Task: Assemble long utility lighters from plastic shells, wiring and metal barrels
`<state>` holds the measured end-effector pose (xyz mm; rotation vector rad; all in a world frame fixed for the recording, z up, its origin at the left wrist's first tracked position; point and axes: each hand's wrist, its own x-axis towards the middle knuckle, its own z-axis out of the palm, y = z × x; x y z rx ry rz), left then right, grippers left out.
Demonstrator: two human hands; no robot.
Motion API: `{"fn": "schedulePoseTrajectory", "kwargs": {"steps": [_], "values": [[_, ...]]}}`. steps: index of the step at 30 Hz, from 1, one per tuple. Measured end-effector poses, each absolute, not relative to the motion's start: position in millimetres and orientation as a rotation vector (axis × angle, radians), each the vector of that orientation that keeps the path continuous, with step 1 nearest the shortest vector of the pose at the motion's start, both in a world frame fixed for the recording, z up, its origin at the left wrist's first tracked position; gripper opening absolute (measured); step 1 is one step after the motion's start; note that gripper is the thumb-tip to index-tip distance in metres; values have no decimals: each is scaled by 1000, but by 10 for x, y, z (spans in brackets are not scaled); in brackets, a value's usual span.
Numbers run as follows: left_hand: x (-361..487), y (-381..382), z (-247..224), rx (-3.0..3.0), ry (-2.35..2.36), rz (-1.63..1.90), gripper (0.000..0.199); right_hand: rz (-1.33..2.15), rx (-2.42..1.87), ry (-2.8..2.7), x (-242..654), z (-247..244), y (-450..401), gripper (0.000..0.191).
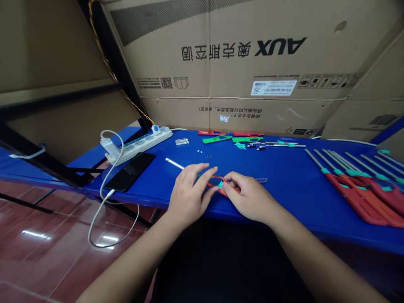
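A long-necked lighter with a red-orange handle, a teal trigger (pixel 220 184) and a metal tube (pixel 174 163) lies across my hands near the table's front edge. My left hand (pixel 188 195) closes round its neck end, thumb near the trigger, the tube pointing out to the left. My right hand (pixel 251 197) pinches the handle by the trigger with thumb and fingers. Much of the handle is hidden by my fingers. Just beyond my right hand lies a clear plastic piece (pixel 261 180).
Several red long-necked lighters (pixel 356 202) lie at the right. Red and green handle shells (pixel 216 139), metal rods (pixel 289 145) and small teal parts (pixel 240 145) lie at the back. At left are a black phone (pixel 131 171) and power strip (pixel 140 145). Cardboard (pixel 236 71) stands behind.
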<state>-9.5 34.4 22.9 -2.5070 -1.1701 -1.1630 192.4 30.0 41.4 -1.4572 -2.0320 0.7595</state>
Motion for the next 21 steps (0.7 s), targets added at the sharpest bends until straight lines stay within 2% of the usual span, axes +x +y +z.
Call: {"fn": "schedulePoseTrajectory", "kwargs": {"steps": [5, 9, 13, 17, 19, 21], "values": [[-154, 479, 251, -2962, -1050, -852, 48, 712, -1453, -2083, 1863, 333, 288, 22], [-189, 539, 247, -3141, -1182, -910, 39, 637, -1401, -2230, 1894, 427, 350, 20], [-231, 569, 250, -3159, -1234, -837, 37, 497, -1372, -2331, 1979, 583, 751, 20], [-232, 573, 233, -3103, -1306, -831, 39, 520, -1422, -2371, 1940, 565, 1373, 18], [-220, 557, 224, -3054, -1368, -832, 41, 551, -1479, -2400, 1871, 500, 1617, 21], [-210, 534, 222, -3021, -1407, -817, 41, 591, -1541, -2430, 1796, 442, 1774, 33]]}}
